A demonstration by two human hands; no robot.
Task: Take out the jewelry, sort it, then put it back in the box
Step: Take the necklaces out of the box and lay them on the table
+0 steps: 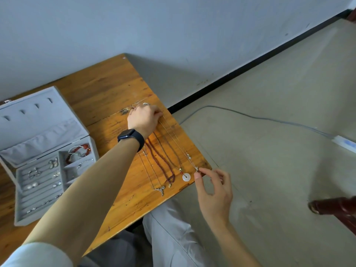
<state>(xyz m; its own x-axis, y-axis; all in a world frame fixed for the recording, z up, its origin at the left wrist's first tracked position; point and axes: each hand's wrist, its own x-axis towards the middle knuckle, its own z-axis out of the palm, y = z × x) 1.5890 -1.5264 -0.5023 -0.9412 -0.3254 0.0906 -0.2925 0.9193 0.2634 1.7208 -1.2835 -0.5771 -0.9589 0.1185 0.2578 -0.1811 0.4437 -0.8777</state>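
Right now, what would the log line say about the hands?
step: straightening thin chain | left hand: holds far end | right hand: pinches pendant end | jewelry box: open

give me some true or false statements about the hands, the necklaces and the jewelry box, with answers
1. The jewelry box has its lid open. True.
2. The right hand pinches the white disc pendant. False: it pinches the near end of the thin silver chain; the white disc pendant lies on the table beside it.
3. The left hand has a dark watch at its wrist. True.
4. Every necklace is back in the box. False: several, including the red bead necklace, lie in a row on the table.
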